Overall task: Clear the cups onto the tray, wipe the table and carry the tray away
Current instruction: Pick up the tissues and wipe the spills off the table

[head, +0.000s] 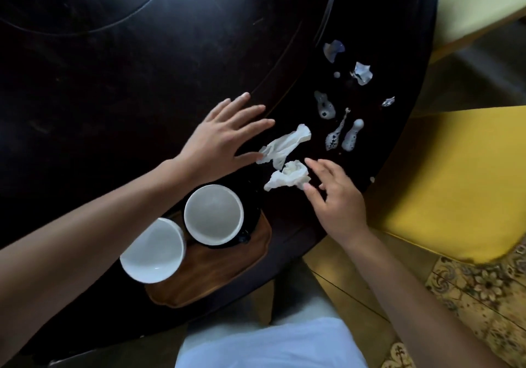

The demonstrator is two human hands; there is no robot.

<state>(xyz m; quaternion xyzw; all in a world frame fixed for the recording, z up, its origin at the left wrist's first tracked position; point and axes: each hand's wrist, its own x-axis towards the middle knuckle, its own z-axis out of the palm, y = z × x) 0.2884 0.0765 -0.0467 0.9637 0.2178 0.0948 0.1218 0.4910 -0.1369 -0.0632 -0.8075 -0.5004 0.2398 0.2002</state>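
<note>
1. The dark round table [113, 82] filled most of the frame, and the wooden tray [216, 270] sat at lower centre, near the table's edge.
2. 2 white cups were already on that tray: one cup [214, 215] stood at its upper end, the other cup [152, 251] just beside it to the lower left, partly under the left forearm.
3. The left hand [222, 137] was at centre frame, palm down over the table, fingers spread wide, gripping nothing; whether it touched the wood, I couldn't tell.
4. The thumb tip reached the edge of a long crumpled tissue [284, 145].
5. The right hand [333, 199] came in from the lower right, fingers parted and curled, its tips at the second, balled-up tissue [290, 176] (touching it, not closed on it).
6. Spilled liquid [338, 134] lay in blotchy white puddles to the upper right of the tissues, with more splashes [361, 72] further up.
7. A yellow seat [455, 182] showed at right.
</note>
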